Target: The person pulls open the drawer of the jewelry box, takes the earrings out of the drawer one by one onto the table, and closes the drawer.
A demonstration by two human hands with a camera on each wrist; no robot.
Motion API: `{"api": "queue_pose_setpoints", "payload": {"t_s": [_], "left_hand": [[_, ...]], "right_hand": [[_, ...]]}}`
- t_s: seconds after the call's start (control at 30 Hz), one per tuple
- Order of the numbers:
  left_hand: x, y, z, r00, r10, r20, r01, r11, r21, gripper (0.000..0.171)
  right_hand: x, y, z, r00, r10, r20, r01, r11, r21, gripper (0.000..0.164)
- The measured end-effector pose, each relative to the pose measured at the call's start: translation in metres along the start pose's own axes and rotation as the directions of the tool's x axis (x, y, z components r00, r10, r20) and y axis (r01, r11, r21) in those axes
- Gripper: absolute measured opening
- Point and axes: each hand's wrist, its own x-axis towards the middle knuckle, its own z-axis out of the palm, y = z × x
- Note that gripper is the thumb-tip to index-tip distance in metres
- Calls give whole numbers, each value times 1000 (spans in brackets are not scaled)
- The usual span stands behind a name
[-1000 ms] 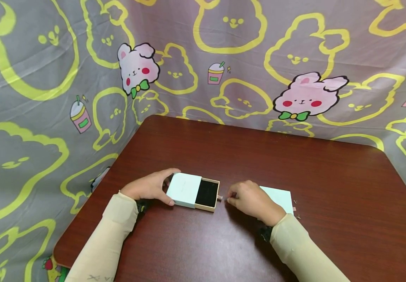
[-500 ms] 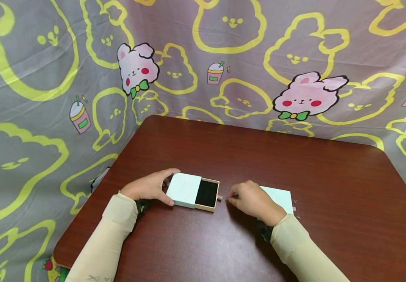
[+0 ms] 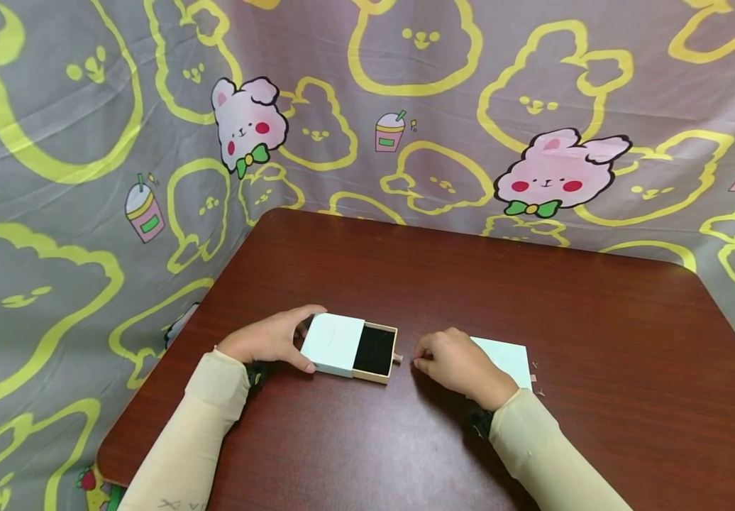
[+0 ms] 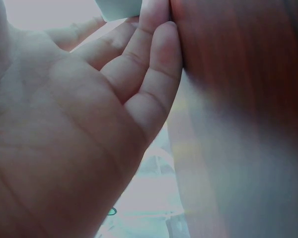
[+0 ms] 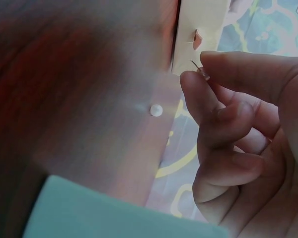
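Observation:
A pale mint drawer box (image 3: 335, 344) lies on the table at centre left, its cardboard tray (image 3: 375, 351) with black lining partly slid out to the right. A small pinkish ribbon tab (image 3: 398, 358) sticks out from the tray's end. My left hand (image 3: 268, 337) grips the sleeve's left end, thumb at the near corner and a finger at the far one. To the right of the tray, my right hand (image 3: 460, 362) pinches a tiny earring (image 5: 203, 73) with a thin pin between thumb and index finger, its other fingers curled. In the head view the earring is too small to make out.
Partly under my right hand, in the head view, lies a second mint box (image 3: 508, 360) with a pink tab (image 3: 533, 378). Tiny metallic bits (image 3: 540, 392) lie beside it. A small round white thing (image 5: 156, 110) shows in the right wrist view. Patterned cloth (image 3: 431, 106) surrounds the table.
My right hand has shifted very slightly to the right, away from the tray's tab. The left hand and the box stay as they were.

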Motion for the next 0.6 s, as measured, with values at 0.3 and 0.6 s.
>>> {"api": "queue_pose_setpoints", "payload": {"t_s": [0.3,0.6], "left_hand": [[0,0,0,1000,-14,-1,14,1000,7,106],[0,0,0,1000,-15,-2,15,1000,8,106]], "right_hand": [[0,1,2,1000,20,12,-20,1000,2,9],[-1,2,3,999,33,28,-34,999,8,7]]}}
